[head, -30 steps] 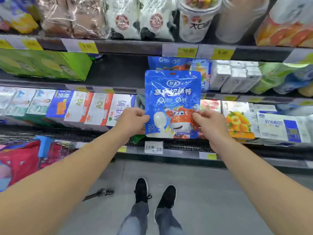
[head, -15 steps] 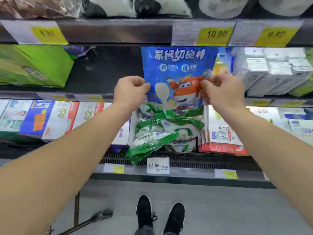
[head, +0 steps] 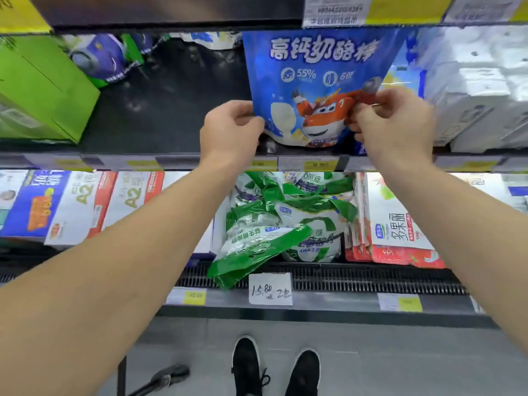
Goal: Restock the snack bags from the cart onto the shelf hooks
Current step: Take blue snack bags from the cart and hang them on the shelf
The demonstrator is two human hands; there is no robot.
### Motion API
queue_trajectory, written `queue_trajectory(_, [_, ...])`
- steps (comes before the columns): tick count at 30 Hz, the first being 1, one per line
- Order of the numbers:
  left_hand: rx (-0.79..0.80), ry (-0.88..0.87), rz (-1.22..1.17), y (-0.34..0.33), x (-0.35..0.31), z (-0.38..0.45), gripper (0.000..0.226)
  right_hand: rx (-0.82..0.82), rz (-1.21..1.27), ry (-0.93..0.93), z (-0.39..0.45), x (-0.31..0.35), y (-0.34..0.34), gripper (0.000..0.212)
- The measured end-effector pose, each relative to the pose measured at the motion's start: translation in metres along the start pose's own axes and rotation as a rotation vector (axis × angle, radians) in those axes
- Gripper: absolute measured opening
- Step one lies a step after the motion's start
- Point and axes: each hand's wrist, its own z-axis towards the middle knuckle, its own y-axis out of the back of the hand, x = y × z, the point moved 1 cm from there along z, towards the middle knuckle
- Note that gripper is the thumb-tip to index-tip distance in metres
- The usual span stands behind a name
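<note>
Both hands pinch blue snack bag (head: 320,90): left hand (head: 230,130) left edge; right hand (head: 395,121) right edge; bag apparently upright.

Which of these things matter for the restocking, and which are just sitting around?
Part of the job:
blue snack bag, gripped at its lower edges
left hand
right hand

Just lying about:
green-and-white bags on the shelf below
green box
handwritten price tag

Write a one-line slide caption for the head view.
Both hands, left hand and right hand, hold a blue snack bag upright at the middle shelf.
</note>
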Motion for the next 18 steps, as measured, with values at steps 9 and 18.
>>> queue_trajectory(9, [-0.005,0.039,-0.008,0.004,-0.004,-0.019,0.037,0.154,0.131,-0.067,-0.021,0.007,0.012,0.030])
queue_trajectory(18, [-0.001,0.065,0.133,0.048,-0.014,-0.097,0.034,0.413,-0.124,-0.033,-0.082,0.038,0.020,0.019])
